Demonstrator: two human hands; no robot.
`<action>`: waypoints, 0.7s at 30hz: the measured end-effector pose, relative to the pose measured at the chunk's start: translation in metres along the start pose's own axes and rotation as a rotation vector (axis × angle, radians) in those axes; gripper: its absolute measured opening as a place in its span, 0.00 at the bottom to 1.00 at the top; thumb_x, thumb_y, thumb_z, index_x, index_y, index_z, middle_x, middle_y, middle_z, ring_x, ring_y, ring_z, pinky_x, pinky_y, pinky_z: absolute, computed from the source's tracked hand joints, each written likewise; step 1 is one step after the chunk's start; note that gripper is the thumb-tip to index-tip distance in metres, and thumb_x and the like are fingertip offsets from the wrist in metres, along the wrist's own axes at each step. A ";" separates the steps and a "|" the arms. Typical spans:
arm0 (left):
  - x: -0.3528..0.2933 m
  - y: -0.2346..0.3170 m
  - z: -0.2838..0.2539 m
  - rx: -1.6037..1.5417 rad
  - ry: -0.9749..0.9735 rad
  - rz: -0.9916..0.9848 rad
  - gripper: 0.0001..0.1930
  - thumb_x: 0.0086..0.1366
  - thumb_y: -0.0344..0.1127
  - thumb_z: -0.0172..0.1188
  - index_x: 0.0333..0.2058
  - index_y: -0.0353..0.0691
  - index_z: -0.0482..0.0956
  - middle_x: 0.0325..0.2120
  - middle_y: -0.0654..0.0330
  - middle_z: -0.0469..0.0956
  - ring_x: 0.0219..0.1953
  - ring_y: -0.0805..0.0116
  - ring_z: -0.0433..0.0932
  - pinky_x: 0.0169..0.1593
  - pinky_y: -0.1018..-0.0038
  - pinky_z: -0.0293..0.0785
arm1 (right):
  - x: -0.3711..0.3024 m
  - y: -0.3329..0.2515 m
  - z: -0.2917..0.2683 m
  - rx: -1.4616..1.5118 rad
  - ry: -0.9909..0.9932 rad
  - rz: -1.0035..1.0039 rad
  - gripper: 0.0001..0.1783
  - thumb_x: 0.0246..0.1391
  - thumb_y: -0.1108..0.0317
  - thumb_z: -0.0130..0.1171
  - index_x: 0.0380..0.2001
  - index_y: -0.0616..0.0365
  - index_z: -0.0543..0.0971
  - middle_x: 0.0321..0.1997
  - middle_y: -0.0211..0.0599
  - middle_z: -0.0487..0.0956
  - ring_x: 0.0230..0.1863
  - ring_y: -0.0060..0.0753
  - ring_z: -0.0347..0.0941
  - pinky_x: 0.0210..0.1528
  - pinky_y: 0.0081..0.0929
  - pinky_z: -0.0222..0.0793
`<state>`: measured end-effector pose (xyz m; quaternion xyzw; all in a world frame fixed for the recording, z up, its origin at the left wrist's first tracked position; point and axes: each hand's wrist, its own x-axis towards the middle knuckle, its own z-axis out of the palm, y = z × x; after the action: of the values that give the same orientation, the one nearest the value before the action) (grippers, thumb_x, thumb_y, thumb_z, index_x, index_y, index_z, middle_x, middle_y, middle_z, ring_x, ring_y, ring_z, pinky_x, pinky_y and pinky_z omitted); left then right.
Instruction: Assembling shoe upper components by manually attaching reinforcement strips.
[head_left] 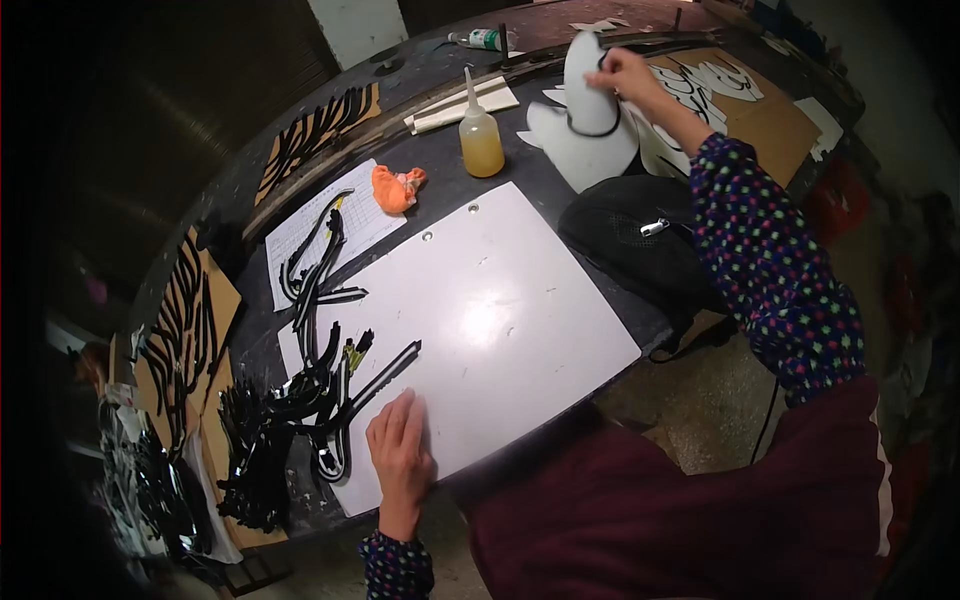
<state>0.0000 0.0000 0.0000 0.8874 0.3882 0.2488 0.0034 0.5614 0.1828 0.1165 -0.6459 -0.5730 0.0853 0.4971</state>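
My left hand lies on the near left edge of a white board, fingers stretched out and holding nothing. Beyond the board at the far right, my right hand is closed in a pinch at the edge of a white curved piece with a black rim. That piece stands up from a stack of white cut pieces. Just past my left fingertips, black strips with pale edges lie across the board's left side.
A squeeze bottle of yellow liquid stands behind the board beside an orange cloth. A black bag sits at the right. Black strips cover brown boards at left. More black-edged white pieces lie at far right.
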 end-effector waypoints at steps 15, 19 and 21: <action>0.106 0.115 -0.004 -1.676 -0.074 -0.521 0.48 0.61 0.30 0.65 0.72 0.38 0.42 0.57 0.52 0.70 0.54 0.65 0.72 0.60 0.70 0.67 | -0.147 -0.181 0.057 0.633 -0.510 -0.082 0.15 0.52 0.62 0.72 0.26 0.52 0.73 0.26 0.20 0.72 0.29 0.14 0.67 0.34 0.14 0.63; 0.092 0.117 0.014 -1.691 0.030 -0.843 0.33 0.66 0.31 0.61 0.67 0.32 0.59 0.38 0.63 0.79 0.38 0.77 0.76 0.44 0.78 0.74 | -0.181 -0.164 0.074 0.839 -0.484 0.183 0.07 0.61 0.66 0.62 0.33 0.54 0.74 0.31 0.25 0.76 0.35 0.16 0.72 0.42 0.18 0.70; 0.066 0.104 0.003 -1.338 -0.022 -0.753 0.34 0.66 0.29 0.60 0.68 0.36 0.57 0.42 0.58 0.79 0.39 0.70 0.80 0.41 0.74 0.81 | -0.166 -0.150 0.070 1.095 -0.368 0.403 0.14 0.65 0.58 0.57 0.38 0.59 0.78 0.36 0.34 0.80 0.38 0.23 0.76 0.48 0.24 0.73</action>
<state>0.1108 -0.0263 0.0477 0.5069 0.4309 0.4038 0.6280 0.3609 0.0617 0.1166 -0.3669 -0.3891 0.5699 0.6238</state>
